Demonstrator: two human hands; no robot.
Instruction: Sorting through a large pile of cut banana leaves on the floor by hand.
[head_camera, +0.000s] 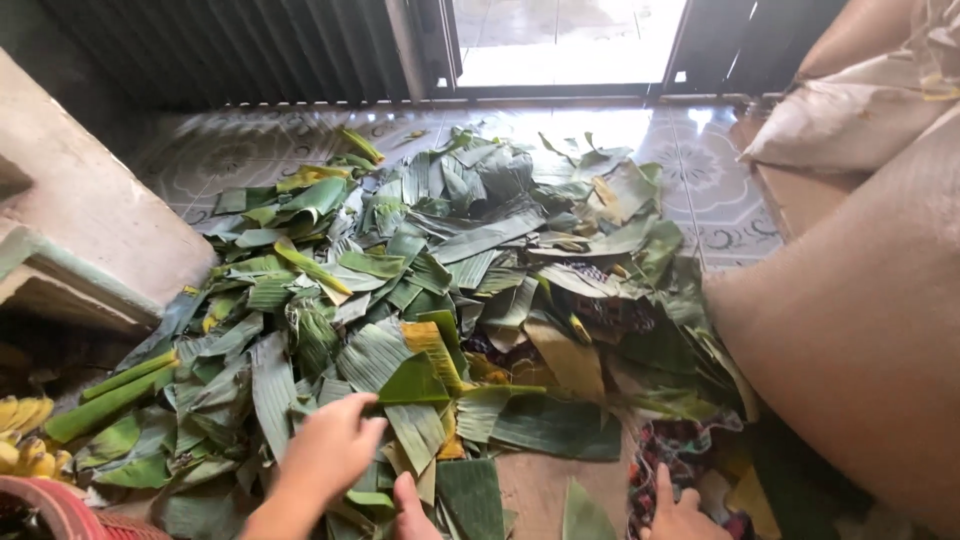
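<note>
A wide heap of cut green banana leaf pieces (440, 270) covers the tiled floor in front of me. My left hand (328, 452) reaches in from the bottom left and lies palm down on the near leaves, fingers spread, just left of a folded green and yellow piece (425, 375). My right hand (682, 515) shows only partly at the bottom edge, thumb raised, resting by a patterned cloth (670, 445); its fingers are cut off. A fingertip-like bit of skin (408, 508) pokes up between the two hands; whose it is I cannot tell.
Big tan sacks (860, 320) fill the right side, a white sack (840, 120) behind them. A concrete step (90, 220) stands at left. Yellow bananas (22, 435), a red basket (50, 510) and green stalks (110, 395) sit at lower left. A bright doorway (560, 40) lies ahead.
</note>
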